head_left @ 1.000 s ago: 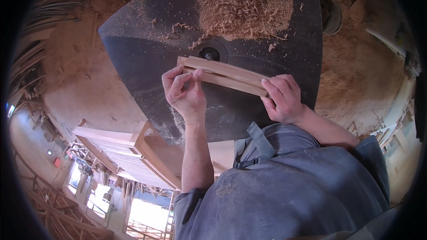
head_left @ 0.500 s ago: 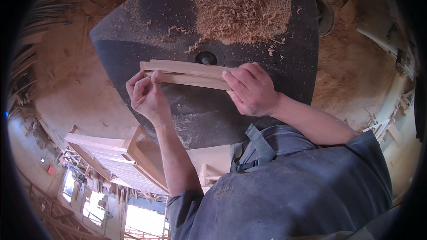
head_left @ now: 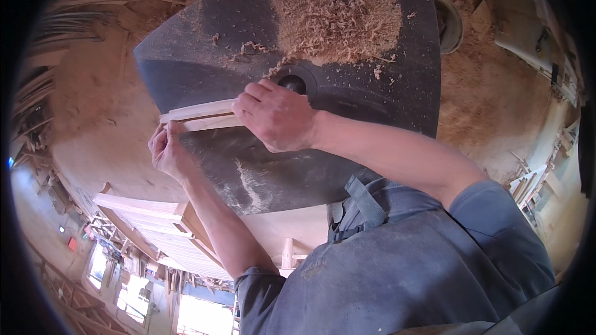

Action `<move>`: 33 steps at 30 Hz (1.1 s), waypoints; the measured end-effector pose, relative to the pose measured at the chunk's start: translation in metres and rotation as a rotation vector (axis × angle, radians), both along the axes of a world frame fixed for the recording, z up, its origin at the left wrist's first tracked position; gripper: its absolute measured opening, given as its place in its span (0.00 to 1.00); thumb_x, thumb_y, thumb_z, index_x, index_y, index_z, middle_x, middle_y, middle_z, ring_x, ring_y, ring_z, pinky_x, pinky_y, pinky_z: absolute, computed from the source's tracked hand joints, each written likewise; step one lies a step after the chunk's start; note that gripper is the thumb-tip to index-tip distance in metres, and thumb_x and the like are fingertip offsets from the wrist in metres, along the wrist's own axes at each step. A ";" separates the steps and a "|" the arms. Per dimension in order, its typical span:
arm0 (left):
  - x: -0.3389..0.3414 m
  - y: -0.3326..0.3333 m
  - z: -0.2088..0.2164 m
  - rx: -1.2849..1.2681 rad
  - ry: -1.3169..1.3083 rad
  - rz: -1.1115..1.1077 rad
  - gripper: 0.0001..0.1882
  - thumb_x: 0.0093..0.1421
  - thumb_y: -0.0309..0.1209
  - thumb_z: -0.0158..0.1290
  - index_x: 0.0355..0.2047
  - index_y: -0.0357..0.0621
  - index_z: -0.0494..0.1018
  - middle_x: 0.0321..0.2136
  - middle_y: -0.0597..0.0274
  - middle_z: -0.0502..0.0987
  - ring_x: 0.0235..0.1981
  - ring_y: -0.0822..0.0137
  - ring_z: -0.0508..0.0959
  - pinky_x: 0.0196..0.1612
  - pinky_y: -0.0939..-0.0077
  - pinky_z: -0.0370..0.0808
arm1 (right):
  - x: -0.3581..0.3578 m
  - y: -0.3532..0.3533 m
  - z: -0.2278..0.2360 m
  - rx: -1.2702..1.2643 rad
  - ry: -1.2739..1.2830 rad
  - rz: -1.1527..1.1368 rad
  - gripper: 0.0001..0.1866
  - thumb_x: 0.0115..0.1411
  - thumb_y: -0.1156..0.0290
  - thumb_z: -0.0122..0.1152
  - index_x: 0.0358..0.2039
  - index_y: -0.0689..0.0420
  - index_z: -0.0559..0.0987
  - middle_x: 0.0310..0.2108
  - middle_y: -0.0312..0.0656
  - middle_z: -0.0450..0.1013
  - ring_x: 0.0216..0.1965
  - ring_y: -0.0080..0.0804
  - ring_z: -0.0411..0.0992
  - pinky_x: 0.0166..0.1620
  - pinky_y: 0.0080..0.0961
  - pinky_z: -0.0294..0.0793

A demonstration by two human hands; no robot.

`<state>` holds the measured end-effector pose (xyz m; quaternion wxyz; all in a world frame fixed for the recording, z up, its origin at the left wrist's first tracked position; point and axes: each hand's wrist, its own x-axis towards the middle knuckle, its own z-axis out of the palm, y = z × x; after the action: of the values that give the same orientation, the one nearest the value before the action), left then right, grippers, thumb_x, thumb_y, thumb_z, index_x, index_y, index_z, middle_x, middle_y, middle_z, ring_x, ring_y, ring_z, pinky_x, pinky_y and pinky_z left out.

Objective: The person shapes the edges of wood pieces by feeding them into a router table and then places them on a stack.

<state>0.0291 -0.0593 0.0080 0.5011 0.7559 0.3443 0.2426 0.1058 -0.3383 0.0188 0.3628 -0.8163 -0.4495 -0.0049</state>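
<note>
A pale wooden strip (head_left: pixel 202 111) with a dark groove or gap along its length lies between both hands; I cannot tell if it is one piece or two. My left hand (head_left: pixel 169 154) pinches its left end with thumb and fingers, out at the left edge of the dark machine table (head_left: pixel 310 170). Closed over its right end is my right hand (head_left: pixel 276 118), which hides that end. Just beyond the right hand's knuckles, a round opening with a dark spindle (head_left: pixel 292 82) sits in the table. Part of the spindle is hidden by the hand.
A heap of curly wood shavings (head_left: pixel 341 31) covers the table's far part. Left of my left forearm stands a pale wooden stack (head_left: pixel 139 211). A round tub-like thing (head_left: pixel 449 25) stands off the table's right edge. Long strips (head_left: pixel 65 28) lie at far left.
Both hands have moved left with the wooden strip, the right one farther. The right hand has come from right of the spindle to just in front of it, and the strip overhangs the table's left edge.
</note>
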 end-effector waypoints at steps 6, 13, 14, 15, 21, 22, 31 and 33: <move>-0.021 -0.010 0.009 -0.274 -0.001 0.288 0.40 0.57 0.19 0.67 0.67 0.30 0.60 0.38 0.63 0.76 0.36 0.72 0.78 0.42 0.85 0.73 | -0.058 0.001 0.008 -0.002 -0.060 0.041 0.13 0.55 0.66 0.55 0.38 0.58 0.78 0.44 0.43 0.70 0.52 0.41 0.66 0.57 0.38 0.64; -0.048 -0.054 0.012 -0.667 -0.462 0.255 0.27 0.60 0.11 0.55 0.59 0.42 0.70 0.41 0.60 0.76 0.45 0.66 0.78 0.53 0.70 0.78 | -0.058 -0.072 0.043 -0.108 0.300 -0.133 0.21 0.48 0.70 0.69 0.43 0.59 0.75 0.49 0.48 0.67 0.52 0.47 0.66 0.56 0.45 0.66; -0.048 -0.061 0.014 -0.749 -0.519 0.160 0.26 0.59 0.11 0.51 0.56 0.45 0.73 0.45 0.59 0.76 0.50 0.61 0.76 0.60 0.59 0.74 | -0.056 -0.080 0.047 -0.169 0.333 -0.194 0.23 0.47 0.70 0.71 0.44 0.60 0.74 0.48 0.49 0.67 0.51 0.48 0.67 0.55 0.44 0.67; -0.040 -0.073 0.019 -0.828 -0.547 0.130 0.26 0.58 0.11 0.51 0.55 0.45 0.74 0.46 0.58 0.76 0.50 0.60 0.76 0.61 0.57 0.73 | -0.060 -0.088 0.046 -0.193 0.371 -0.171 0.26 0.45 0.71 0.72 0.45 0.60 0.74 0.47 0.49 0.67 0.50 0.49 0.67 0.54 0.44 0.68; -0.014 -0.096 0.012 -0.527 -0.109 0.072 0.18 0.62 0.19 0.59 0.53 0.33 0.75 0.46 0.55 0.80 0.48 0.67 0.79 0.55 0.74 0.74 | -0.061 -0.117 0.018 -0.221 0.206 -0.272 0.29 0.41 0.74 0.70 0.46 0.62 0.72 0.40 0.49 0.66 0.42 0.50 0.68 0.47 0.44 0.70; -0.002 -0.112 0.020 -0.436 -0.034 0.068 0.22 0.59 0.24 0.67 0.51 0.28 0.75 0.39 0.61 0.79 0.39 0.74 0.78 0.46 0.83 0.76 | -0.057 -0.112 0.020 -0.230 0.194 -0.281 0.27 0.43 0.76 0.66 0.46 0.62 0.72 0.40 0.49 0.66 0.42 0.49 0.67 0.46 0.44 0.70; 0.022 -0.104 0.000 -0.130 -0.003 -0.110 0.11 0.54 0.19 0.69 0.36 0.32 0.80 0.45 0.65 0.72 0.38 0.75 0.74 0.42 0.82 0.75 | -0.050 -0.104 0.013 -0.182 0.190 -0.270 0.25 0.47 0.77 0.60 0.49 0.62 0.70 0.40 0.46 0.65 0.44 0.45 0.65 0.48 0.42 0.66; 0.018 -0.116 0.001 -0.079 0.018 -0.155 0.06 0.55 0.18 0.68 0.31 0.34 0.81 0.46 0.65 0.71 0.40 0.74 0.74 0.44 0.80 0.75 | -0.055 -0.116 0.013 -0.170 0.202 -0.283 0.26 0.48 0.77 0.60 0.50 0.62 0.70 0.41 0.46 0.65 0.44 0.46 0.65 0.48 0.42 0.66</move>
<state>0.0469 -0.1752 0.0086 0.5448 0.7620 0.2988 0.1824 0.0507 -0.4544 0.0320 0.3314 -0.8955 -0.2902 0.0640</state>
